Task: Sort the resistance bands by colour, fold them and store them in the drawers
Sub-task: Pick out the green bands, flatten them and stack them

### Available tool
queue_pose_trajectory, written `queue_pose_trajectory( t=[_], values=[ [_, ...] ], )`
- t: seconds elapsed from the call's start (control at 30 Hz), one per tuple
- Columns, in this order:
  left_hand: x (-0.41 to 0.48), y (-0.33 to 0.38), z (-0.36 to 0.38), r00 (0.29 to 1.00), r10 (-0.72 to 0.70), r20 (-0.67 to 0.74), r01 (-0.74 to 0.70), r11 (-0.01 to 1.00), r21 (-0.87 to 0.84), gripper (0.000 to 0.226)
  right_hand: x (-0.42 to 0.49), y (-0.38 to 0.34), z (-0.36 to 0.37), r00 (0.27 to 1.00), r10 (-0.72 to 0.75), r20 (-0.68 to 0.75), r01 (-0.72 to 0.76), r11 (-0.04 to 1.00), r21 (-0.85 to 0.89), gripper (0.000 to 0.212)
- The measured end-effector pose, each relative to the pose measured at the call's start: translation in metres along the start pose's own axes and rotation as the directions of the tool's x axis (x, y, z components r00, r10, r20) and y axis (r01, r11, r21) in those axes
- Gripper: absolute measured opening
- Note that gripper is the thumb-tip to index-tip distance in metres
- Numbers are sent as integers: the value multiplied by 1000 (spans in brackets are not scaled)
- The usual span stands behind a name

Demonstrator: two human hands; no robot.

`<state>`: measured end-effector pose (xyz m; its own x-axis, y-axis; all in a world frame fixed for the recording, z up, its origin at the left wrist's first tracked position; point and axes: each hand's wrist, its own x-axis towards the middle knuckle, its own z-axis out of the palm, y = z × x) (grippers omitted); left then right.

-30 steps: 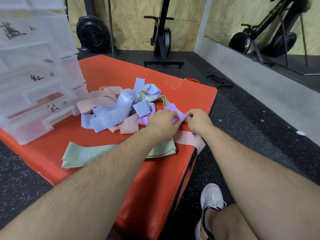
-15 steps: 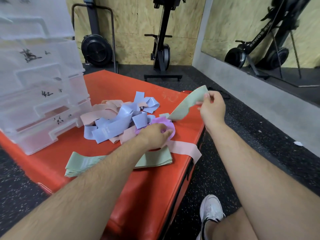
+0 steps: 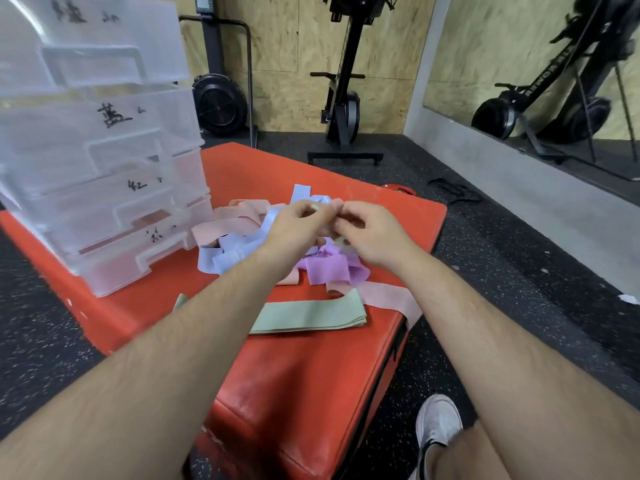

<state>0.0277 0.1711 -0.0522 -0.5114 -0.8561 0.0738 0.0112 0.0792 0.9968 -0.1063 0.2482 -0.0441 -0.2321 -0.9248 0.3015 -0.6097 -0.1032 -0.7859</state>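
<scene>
My left hand [image 3: 298,225] and my right hand [image 3: 369,233] meet above a loose pile of resistance bands on the red padded box [image 3: 294,382]. Both pinch a pale green band [image 3: 341,241], which the fingers mostly hide. Under the hands lie blue bands [image 3: 232,256], pink bands [image 3: 232,221] and a purple band [image 3: 332,270]. A flat stack of green bands [image 3: 311,315] lies nearer me. One pink band [image 3: 388,296] hangs over the box's right edge. The clear plastic drawer unit [image 3: 104,174], with handwritten labels, stands at the left.
The box sits on black speckled rubber floor [image 3: 519,271]. Exercise machines [image 3: 343,109] stand by the plywood back wall, and a mirror [image 3: 554,81] lines the right wall. My shoe [image 3: 438,424] rests on the floor beside the box's right side.
My right hand pulled a green band out of the pile and lifted it right, then brought it back. My left hand left the purple band and rose to meet it.
</scene>
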Motion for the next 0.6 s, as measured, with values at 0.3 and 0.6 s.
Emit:
queue_pose_trajectory(
  t=[0.3, 0.6],
  values=[
    [-21, -2, -50, 998, 27, -59, -6, 944, 330, 26, 8, -13, 42, 1000, -6, 27, 5, 998, 55, 28],
    [-38, 4, -90, 982, 169, -81, -122, 906, 406, 21, 21, -14, 78, 990, -27, 137, 52, 981, -187, 11]
  ],
)
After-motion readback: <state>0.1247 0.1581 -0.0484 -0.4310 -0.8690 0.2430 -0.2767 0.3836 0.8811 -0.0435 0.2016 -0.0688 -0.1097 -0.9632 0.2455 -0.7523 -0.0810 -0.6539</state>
